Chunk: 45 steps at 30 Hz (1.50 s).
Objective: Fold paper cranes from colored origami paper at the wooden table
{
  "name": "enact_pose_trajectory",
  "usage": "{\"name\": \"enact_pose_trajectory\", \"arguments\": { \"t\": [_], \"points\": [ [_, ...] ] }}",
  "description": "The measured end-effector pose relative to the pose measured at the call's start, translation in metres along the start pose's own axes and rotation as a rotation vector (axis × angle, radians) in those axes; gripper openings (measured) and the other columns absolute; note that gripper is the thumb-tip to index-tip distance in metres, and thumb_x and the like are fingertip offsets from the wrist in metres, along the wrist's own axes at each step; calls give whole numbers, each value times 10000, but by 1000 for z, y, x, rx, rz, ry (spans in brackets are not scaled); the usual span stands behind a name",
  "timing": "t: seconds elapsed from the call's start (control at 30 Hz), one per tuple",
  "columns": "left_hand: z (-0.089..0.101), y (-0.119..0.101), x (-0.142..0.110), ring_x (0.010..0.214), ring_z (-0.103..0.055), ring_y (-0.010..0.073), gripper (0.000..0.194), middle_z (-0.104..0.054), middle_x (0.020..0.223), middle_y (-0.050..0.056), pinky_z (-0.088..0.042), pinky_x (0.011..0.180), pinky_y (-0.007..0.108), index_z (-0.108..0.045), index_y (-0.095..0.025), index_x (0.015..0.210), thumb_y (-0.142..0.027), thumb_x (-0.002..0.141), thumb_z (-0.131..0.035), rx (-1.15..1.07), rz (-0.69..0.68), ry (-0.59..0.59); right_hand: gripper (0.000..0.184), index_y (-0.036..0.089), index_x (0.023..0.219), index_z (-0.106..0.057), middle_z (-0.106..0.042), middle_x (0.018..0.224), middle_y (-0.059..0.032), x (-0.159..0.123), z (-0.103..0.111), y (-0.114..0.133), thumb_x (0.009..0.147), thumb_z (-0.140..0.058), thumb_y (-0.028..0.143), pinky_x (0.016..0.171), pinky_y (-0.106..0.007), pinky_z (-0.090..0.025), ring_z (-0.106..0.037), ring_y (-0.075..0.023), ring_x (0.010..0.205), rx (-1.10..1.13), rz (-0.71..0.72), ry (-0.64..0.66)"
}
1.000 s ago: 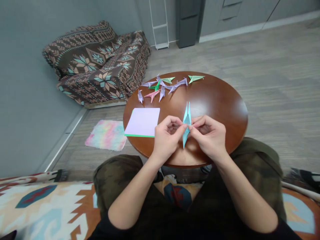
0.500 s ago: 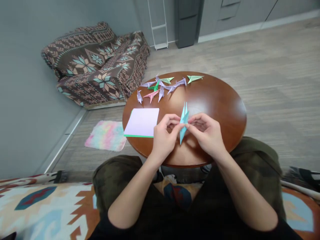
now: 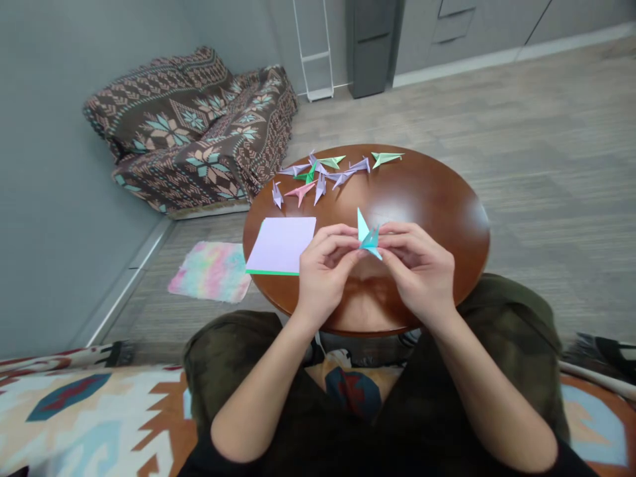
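A light-blue folded paper crane [image 3: 368,242] is held between my two hands above the near half of the round table. My left hand [image 3: 325,265] pinches its left side between thumb and fingers. From the other side, my right hand [image 3: 420,266] grips it with thumb and fingertips. One pale pointed flap rises at the top left of the paper, and narrower tips stick out to the right and toward me. My fingertips hide part of the folds.
On the brown table [image 3: 427,199], a stack of square paper [image 3: 282,244], lilac on top, lies left of my hands. Several folded paper cranes, including a pink crane [image 3: 300,192] and a light-green crane [image 3: 386,159], rest at the back. A covered sofa [image 3: 199,132] stands beyond.
The light-blue paper has turned in my hands: its long upright shape now shows spread points. My right hand has shifted slightly right, and both hands still hold it.
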<state>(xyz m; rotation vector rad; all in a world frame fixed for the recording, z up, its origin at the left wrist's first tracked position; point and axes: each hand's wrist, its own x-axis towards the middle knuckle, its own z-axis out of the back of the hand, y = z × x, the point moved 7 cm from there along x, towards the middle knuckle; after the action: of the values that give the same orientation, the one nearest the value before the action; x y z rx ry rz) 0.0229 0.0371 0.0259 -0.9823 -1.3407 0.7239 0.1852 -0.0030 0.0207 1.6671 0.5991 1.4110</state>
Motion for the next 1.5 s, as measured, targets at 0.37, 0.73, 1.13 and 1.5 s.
{"name": "enact_pose_trajectory", "arguments": {
  "t": [0.37, 0.73, 1.13, 1.5],
  "points": [
    [0, 18, -2, 860, -763, 159, 374, -765, 892, 16, -627, 869, 303, -670, -188, 913, -296, 692, -951, -138, 241, -42, 243, 207, 861, -749, -792, 765, -22, -2, -7, -24, 753, -913, 351, 673, -314, -656, -755, -177, 667, 219, -306, 0],
    [-5, 21, -4, 831, -754, 147, 263, -780, 887, 26, -608, 825, 260, -696, -180, 978, -190, 769, -857, -49, 302, 33, 221, 181, 746, -739, -713, 609, -4, -2, -12, -39, 822, -836, 365, 530, -252, -537, -643, -129, 526, 207, -389, 53],
    [-8, 26, -4, 768, -739, 140, 224, -728, 830, 4, -602, 790, 257, -641, -187, 1000, -196, 829, -786, -80, 321, 126, 212, 224, 915, -685, -719, 771, 26, 0, -15, -37, 800, -861, 246, 579, -276, -613, -693, -138, 611, 340, -317, 107],
    [-12, 31, -4, 687, -709, 119, 140, -733, 767, 16, -586, 706, 236, -713, -142, 893, -210, 814, -807, -189, 450, 379, 76, 186, 817, -745, -750, 660, -7, -1, -13, -38, 797, -816, 172, 555, -252, -612, -714, -145, 551, 379, -450, 330]
  ]
}}
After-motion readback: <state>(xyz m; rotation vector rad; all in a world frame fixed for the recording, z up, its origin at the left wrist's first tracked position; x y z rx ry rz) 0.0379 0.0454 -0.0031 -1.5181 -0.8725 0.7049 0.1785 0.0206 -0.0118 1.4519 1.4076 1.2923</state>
